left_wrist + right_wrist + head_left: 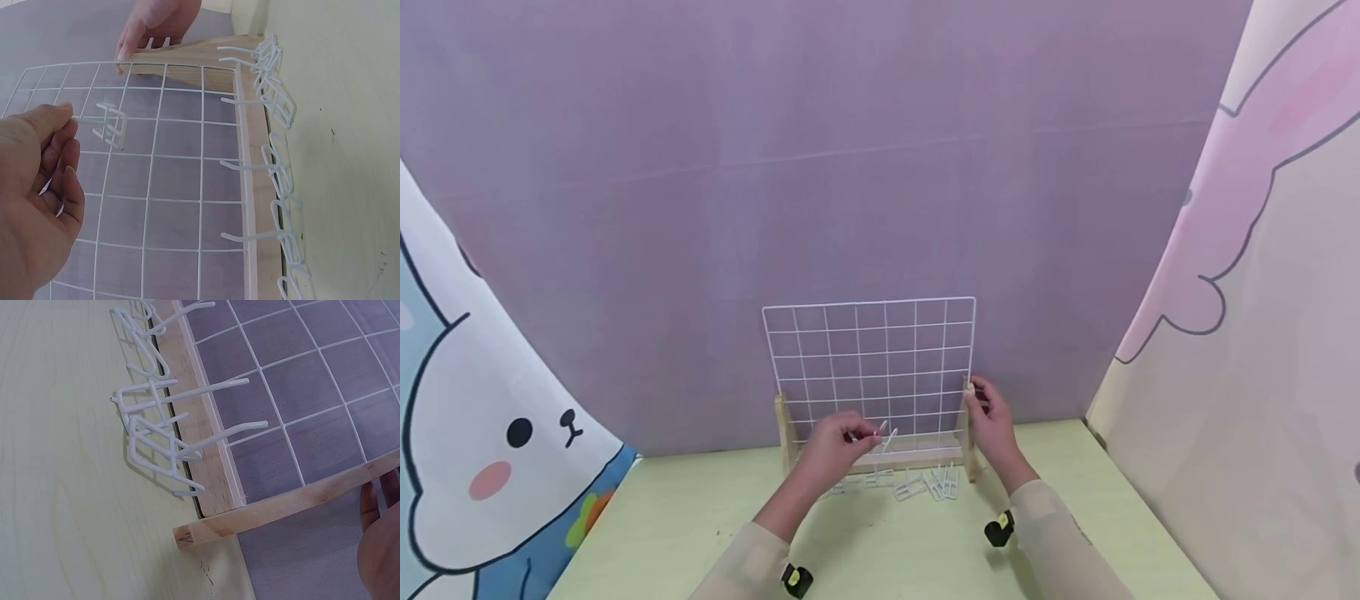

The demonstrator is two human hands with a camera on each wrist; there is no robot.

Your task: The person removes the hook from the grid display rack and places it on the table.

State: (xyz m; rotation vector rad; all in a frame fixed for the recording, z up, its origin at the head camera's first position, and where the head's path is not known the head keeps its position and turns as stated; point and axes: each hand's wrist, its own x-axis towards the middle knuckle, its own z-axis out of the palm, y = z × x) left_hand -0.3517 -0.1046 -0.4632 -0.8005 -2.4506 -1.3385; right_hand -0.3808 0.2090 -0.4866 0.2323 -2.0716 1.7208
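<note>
A white wire grid panel point(871, 367) stands upright in a wooden stand point(784, 429). In front of the grid my left hand point(835, 450) pinches a white wire hook point(111, 125) by its prong between thumb and forefinger; the hook's bracket end points toward the mesh. Whether it touches the wires I cannot tell. My right hand point(994, 421) holds the stand's right upright point(300, 503) near its top, thumb on the near side and fingers behind. Several more white wire hooks point(910, 486) lie in a row along the stand's front base bar point(255, 187).
The stand rests on a pale wood-grain table point(700, 517), close to its back edge. Behind rises a purple-grey backdrop point(850, 167). Cartoon-printed panels stand at the left point(490, 467) and right point(1262, 333).
</note>
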